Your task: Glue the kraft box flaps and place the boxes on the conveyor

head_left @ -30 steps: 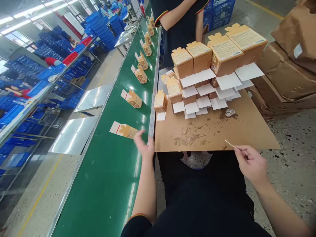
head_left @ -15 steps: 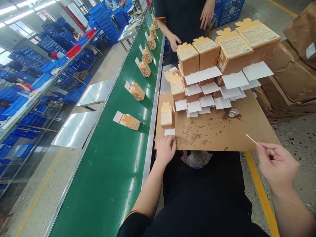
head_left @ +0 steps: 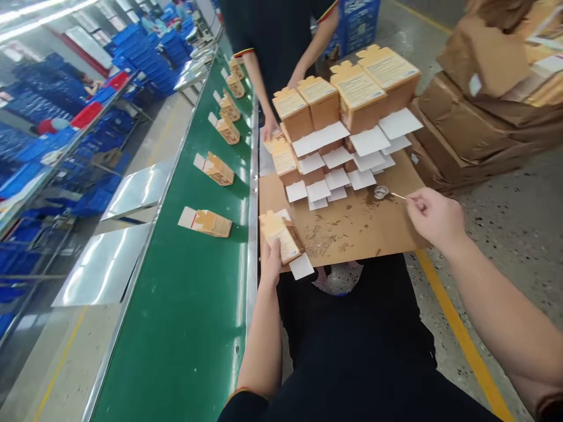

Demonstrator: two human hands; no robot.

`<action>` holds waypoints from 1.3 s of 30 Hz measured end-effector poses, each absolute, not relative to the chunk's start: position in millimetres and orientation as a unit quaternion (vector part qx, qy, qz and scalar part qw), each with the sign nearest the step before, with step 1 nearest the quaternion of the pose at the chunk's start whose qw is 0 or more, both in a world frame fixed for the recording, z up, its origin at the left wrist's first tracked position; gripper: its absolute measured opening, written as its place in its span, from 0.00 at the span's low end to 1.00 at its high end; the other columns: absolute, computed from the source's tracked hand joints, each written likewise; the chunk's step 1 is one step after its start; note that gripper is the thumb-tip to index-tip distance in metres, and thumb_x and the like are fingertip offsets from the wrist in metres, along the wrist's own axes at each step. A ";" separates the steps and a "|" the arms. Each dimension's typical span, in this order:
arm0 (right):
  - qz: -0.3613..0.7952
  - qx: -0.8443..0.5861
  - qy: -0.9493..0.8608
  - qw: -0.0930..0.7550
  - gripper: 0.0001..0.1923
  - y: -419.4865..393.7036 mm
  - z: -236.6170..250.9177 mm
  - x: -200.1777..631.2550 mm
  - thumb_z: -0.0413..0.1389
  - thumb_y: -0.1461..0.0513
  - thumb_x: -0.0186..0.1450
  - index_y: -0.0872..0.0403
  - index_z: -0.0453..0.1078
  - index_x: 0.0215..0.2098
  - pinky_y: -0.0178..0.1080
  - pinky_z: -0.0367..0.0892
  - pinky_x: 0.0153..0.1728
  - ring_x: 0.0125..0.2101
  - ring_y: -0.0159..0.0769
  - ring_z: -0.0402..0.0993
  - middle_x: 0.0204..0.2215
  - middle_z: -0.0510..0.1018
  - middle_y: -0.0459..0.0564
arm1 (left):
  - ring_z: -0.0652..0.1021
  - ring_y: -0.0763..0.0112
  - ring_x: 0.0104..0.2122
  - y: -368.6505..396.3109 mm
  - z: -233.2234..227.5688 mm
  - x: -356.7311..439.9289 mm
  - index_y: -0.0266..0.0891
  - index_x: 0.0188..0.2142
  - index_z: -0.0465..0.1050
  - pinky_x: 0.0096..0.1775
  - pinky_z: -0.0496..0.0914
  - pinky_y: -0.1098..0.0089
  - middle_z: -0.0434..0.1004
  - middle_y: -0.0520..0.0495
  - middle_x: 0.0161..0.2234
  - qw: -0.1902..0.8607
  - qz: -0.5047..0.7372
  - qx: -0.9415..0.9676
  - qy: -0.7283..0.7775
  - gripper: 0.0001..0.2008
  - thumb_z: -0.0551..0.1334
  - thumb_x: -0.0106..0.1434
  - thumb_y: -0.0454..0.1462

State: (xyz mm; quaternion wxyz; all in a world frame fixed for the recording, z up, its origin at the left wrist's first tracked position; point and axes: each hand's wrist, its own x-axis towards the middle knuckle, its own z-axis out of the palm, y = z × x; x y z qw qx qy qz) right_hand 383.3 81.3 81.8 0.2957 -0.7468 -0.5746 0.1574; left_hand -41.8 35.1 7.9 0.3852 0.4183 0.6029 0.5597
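My left hand grips a small cardboard box by its near side, at the left front of the cardboard-covered table. The box is tilted, and a white flap hangs out of its near end. In my right hand a thin cotton swab is pinched between thumb and fingers. Its tip points at a small clear round dish, just right of the stacked boxes. Wet-looking dark marks surround the dish and spread over the middle of the cardboard.
Stacked boxes with white flaps stand at the table's back. A green conveyor carrying several boxes runs along the left. Behind the stack, a co-worker reaches toward the boxes. Brown wrapped bundles lie at right.
My left hand has taken hold of the single box and tilted it. My right hand has brought the swab leftward to the dish. The co-worker's hands have moved down to the boxes.
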 end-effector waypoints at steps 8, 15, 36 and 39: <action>0.132 -0.693 -0.681 0.194 0.20 138.1 78.6 372.2 0.61 0.63 0.78 0.53 0.67 0.28 0.38 0.41 0.32 0.20 0.22 0.42 0.18 0.67 0.36 | 0.80 0.43 0.69 28.9 29.3 -38.4 0.47 0.68 0.74 0.68 0.78 0.48 0.79 0.34 0.70 0.459 0.591 0.395 0.533 0.47 0.84 0.55 0.60; 0.138 -0.687 -0.690 0.181 0.21 140.4 88.4 374.9 0.55 0.64 0.81 0.53 0.65 0.28 0.37 0.42 0.33 0.20 0.22 0.44 0.17 0.63 0.35 | 0.85 0.49 0.63 41.9 17.9 -18.3 0.49 0.63 0.70 0.65 0.80 0.49 0.84 0.39 0.61 0.441 0.566 0.412 0.561 0.48 0.87 0.50 0.57; 0.191 -0.468 -0.803 0.316 0.16 8.6 -9.6 215.1 0.48 0.66 0.80 0.51 0.70 0.35 0.41 0.52 0.36 0.22 0.35 0.60 0.20 0.72 0.44 | 0.84 0.50 0.64 41.5 23.0 -14.9 0.50 0.64 0.67 0.63 0.81 0.53 0.83 0.39 0.61 0.436 0.560 0.409 0.574 0.46 0.86 0.54 0.54; 0.208 -0.483 -0.779 0.343 0.16 8.8 -6.3 224.3 0.48 0.64 0.82 0.51 0.72 0.37 0.40 0.56 0.37 0.22 0.35 0.62 0.20 0.71 0.43 | 0.82 0.50 0.66 37.0 20.1 -12.9 0.49 0.65 0.66 0.65 0.79 0.52 0.81 0.39 0.62 0.428 0.550 0.421 0.580 0.47 0.86 0.54 0.54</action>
